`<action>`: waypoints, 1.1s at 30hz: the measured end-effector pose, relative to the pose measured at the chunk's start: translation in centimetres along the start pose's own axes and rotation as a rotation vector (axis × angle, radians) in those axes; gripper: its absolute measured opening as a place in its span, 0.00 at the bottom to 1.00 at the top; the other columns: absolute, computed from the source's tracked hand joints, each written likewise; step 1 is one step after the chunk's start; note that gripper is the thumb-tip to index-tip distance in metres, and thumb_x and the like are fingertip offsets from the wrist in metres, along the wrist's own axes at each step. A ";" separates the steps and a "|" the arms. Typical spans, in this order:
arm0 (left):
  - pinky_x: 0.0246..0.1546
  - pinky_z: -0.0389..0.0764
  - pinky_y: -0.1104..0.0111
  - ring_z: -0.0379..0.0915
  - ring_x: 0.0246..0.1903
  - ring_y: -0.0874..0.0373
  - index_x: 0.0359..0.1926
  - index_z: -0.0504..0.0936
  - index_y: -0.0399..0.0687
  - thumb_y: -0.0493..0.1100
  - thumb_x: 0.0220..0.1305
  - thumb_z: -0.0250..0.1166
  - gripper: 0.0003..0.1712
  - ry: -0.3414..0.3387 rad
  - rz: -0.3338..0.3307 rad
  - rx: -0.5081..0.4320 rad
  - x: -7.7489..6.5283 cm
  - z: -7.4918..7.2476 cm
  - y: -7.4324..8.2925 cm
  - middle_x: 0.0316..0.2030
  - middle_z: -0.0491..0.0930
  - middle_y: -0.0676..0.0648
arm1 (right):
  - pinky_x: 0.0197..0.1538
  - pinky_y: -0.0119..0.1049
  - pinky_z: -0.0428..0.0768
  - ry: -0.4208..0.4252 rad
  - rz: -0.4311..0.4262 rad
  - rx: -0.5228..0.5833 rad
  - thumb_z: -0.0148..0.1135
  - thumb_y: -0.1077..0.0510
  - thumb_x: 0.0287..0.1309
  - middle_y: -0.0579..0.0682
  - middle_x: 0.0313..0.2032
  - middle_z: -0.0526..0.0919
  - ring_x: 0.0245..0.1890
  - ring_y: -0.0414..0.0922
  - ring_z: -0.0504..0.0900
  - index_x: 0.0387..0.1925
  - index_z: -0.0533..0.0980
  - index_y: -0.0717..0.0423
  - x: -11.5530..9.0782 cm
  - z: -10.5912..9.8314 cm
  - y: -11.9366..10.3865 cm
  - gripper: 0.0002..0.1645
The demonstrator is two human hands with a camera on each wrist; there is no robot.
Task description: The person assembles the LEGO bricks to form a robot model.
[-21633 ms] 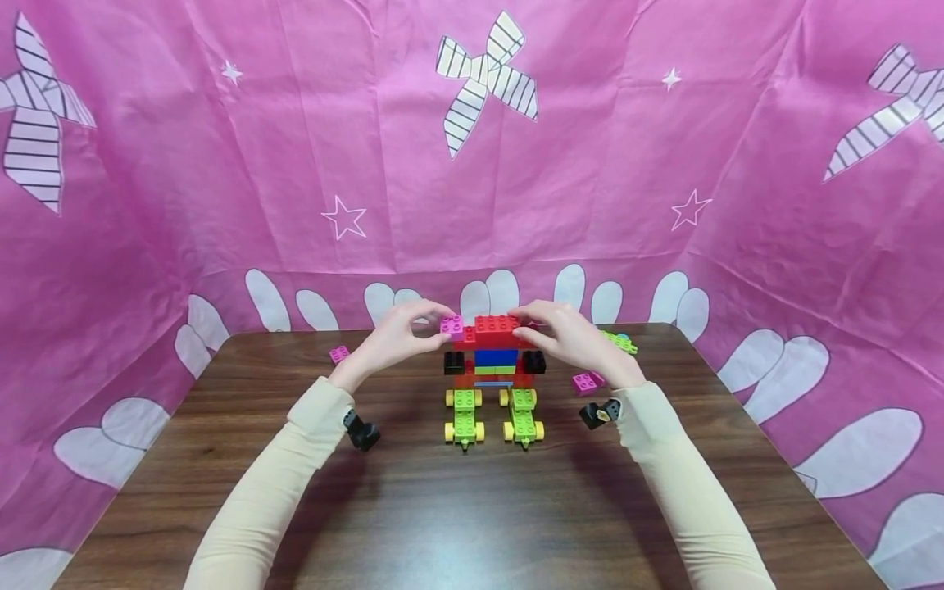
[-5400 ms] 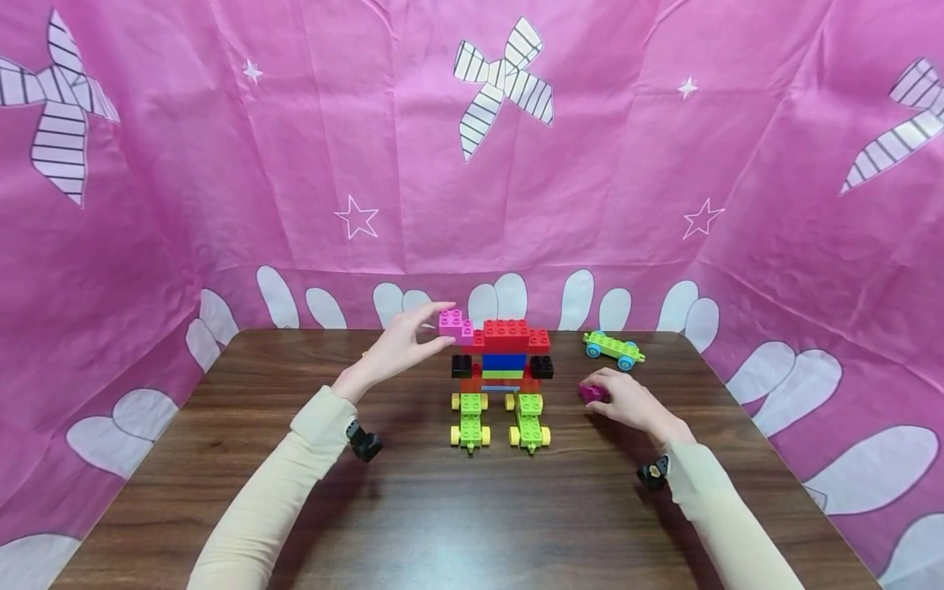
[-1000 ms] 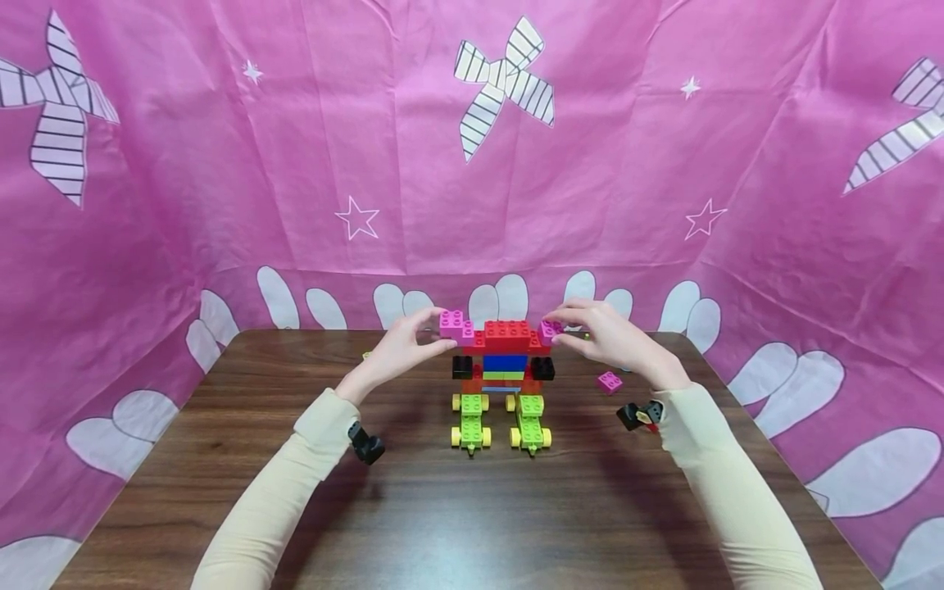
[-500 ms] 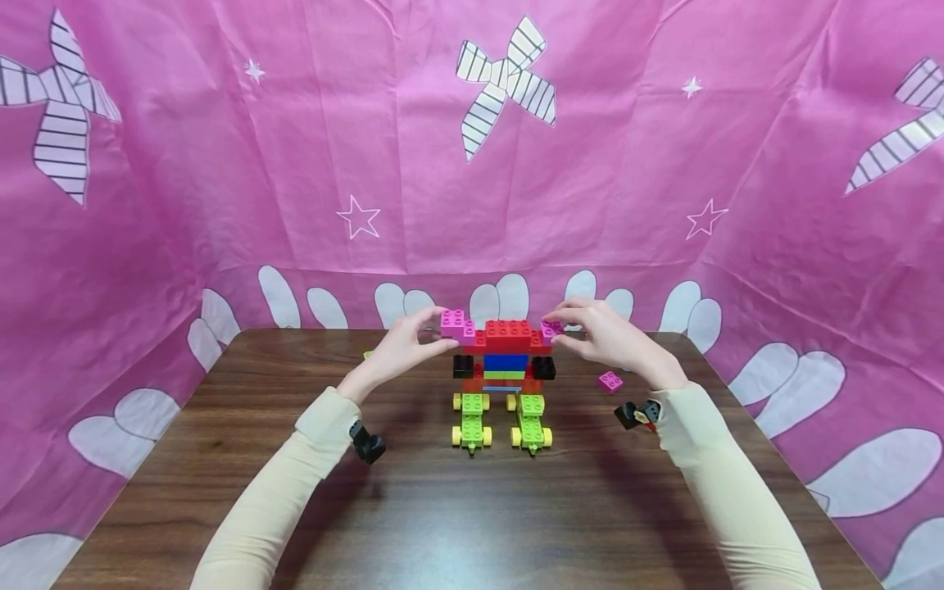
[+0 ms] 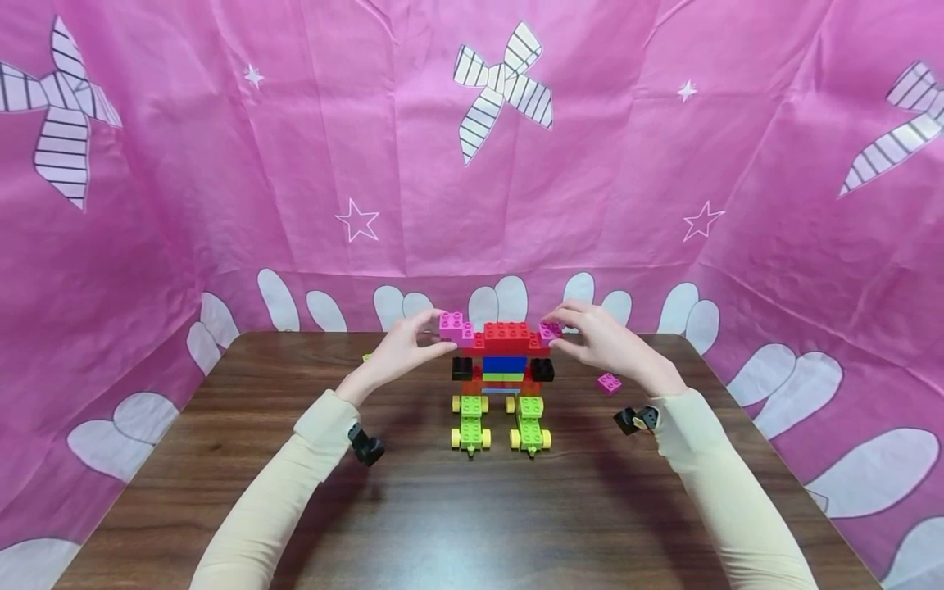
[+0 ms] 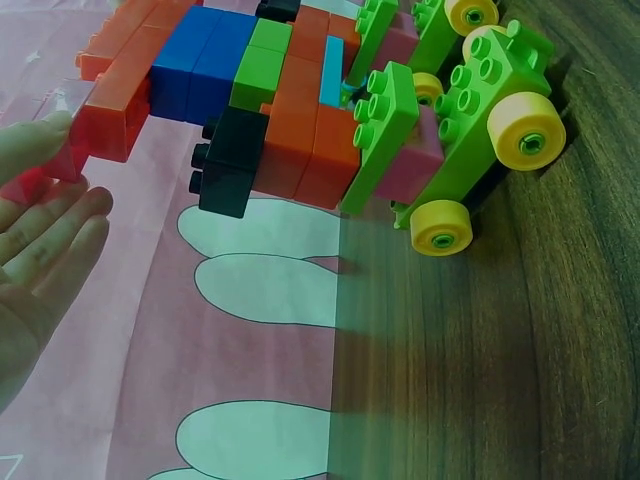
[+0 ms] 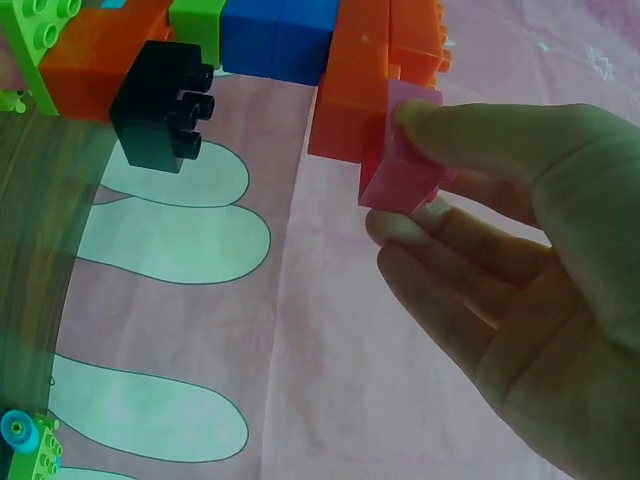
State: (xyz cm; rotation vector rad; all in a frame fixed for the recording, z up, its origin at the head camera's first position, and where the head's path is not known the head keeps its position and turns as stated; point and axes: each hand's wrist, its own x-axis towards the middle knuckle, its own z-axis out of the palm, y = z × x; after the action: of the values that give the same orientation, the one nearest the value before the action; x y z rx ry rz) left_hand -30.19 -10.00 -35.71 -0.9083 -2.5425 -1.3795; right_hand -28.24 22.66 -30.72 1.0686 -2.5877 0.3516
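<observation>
A figure of toy building blocks stands upright mid-table, with a red top (image 5: 506, 332), a blue middle (image 5: 505, 365), black side blocks (image 5: 461, 369) and lime wheeled bases (image 5: 470, 430) with yellow wheels. My left hand (image 5: 404, 348) pinches the stepped pink blocks (image 5: 451, 321) at the figure's upper left between thumb and fingers. On the other side, my right hand (image 5: 608, 344) pinches a pink block (image 5: 549, 329) at the end of the red row. In the right wrist view this pink block (image 7: 405, 150) touches the red bar's end, thumb on one face.
A loose pink block (image 5: 609, 383) lies on the brown table (image 5: 472, 516) right of the figure. A lime piece (image 5: 366, 357) shows partly behind the left hand. In the right wrist view, a lime piece with a blue wheel (image 7: 20, 430) appears at lower left.
Over about five seconds, my right hand has brought a pink block from the table to the figure's upper right. Within the last second both hands stay nearly still.
</observation>
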 end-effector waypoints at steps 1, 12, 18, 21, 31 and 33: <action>0.49 0.80 0.59 0.81 0.43 0.54 0.54 0.73 0.47 0.47 0.56 0.68 0.25 0.000 0.001 0.001 0.0 0.0 0.0 0.45 0.82 0.47 | 0.43 0.39 0.81 -0.001 0.001 0.000 0.66 0.54 0.54 0.49 0.43 0.80 0.38 0.41 0.79 0.49 0.78 0.56 -0.1 0.0 0.0 0.21; 0.52 0.79 0.63 0.81 0.43 0.57 0.54 0.72 0.48 0.49 0.56 0.68 0.26 -0.014 -0.019 -0.006 0.0 -0.1 -0.2 0.46 0.81 0.49 | 0.46 0.41 0.82 0.020 0.030 0.050 0.65 0.53 0.55 0.49 0.45 0.81 0.43 0.44 0.81 0.52 0.77 0.54 -0.9 -0.6 0.1 0.22; 0.51 0.80 0.62 0.81 0.43 0.56 0.55 0.72 0.48 0.48 0.56 0.68 0.26 -0.010 -0.018 -0.001 0.0 -0.1 -0.1 0.46 0.81 0.48 | 0.44 0.41 0.82 0.058 0.040 0.058 0.66 0.53 0.54 0.49 0.46 0.82 0.41 0.42 0.81 0.51 0.77 0.53 -1.7 -0.9 0.7 0.21; 0.51 0.80 0.62 0.81 0.44 0.56 0.54 0.73 0.49 0.47 0.56 0.68 0.25 -0.010 -0.027 0.000 0.0 -0.1 -0.2 0.46 0.81 0.49 | 0.42 0.40 0.82 0.083 0.044 0.041 0.66 0.55 0.53 0.48 0.44 0.82 0.39 0.41 0.80 0.50 0.78 0.53 -2.2 -1.0 1.2 0.21; 0.50 0.80 0.63 0.81 0.43 0.55 0.55 0.72 0.48 0.46 0.56 0.68 0.26 -0.006 -0.029 0.003 -0.1 -0.1 -0.1 0.46 0.81 0.48 | 0.39 0.38 0.79 0.082 0.129 0.019 0.64 0.56 0.56 0.45 0.37 0.82 0.38 0.41 0.80 0.49 0.78 0.52 -4.0 -0.1 3.6 0.17; 0.49 0.81 0.63 0.81 0.43 0.55 0.55 0.72 0.48 0.46 0.56 0.68 0.26 -0.004 -0.028 0.003 -0.1 0.0 -0.1 0.46 0.81 0.47 | 0.41 0.41 0.80 0.070 0.148 0.023 0.63 0.56 0.56 0.46 0.38 0.82 0.39 0.42 0.81 0.48 0.79 0.53 -4.4 0.2 4.1 0.16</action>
State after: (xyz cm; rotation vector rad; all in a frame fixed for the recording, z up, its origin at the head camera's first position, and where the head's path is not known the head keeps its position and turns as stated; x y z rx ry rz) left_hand -30.20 -10.10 -35.77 -0.8799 -2.5692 -1.3817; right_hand -28.25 28.25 -33.02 0.8578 -2.6129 0.4466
